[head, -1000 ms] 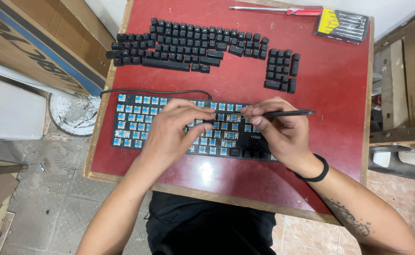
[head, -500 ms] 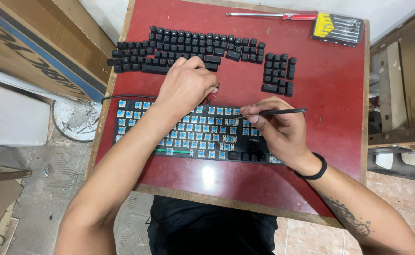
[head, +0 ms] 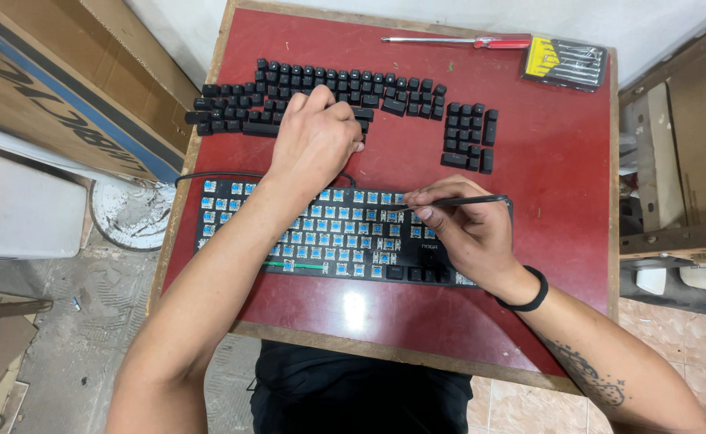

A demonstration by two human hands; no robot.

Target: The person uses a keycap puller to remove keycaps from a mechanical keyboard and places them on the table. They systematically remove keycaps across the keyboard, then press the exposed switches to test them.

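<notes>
A black keyboard (head: 321,241) with bare blue switches lies on the red table (head: 546,201). Beyond it, several loose black keycaps (head: 337,92) are laid out in rows. My left hand (head: 314,138) reaches over the keyboard and rests curled on the lower keycap rows; whether it grips a cap is hidden by the fingers. My right hand (head: 465,233) lies on the keyboard's right end, holding a thin black tool (head: 457,202) that points left over the switches. A black band circles that wrist.
A red-handled screwdriver (head: 457,40) and a yellow-and-clear bit case (head: 566,63) lie at the table's far edge. A separate block of keycaps (head: 469,137) sits right of the rows. Cardboard boxes (head: 55,88) stand left, a white round object (head: 132,217) on the floor, and wooden furniture (head: 683,145) to the right.
My left hand has left the keyboard and moved up onto the loose keycap rows. My right hand stays on the keyboard's right end with the thin tool.
</notes>
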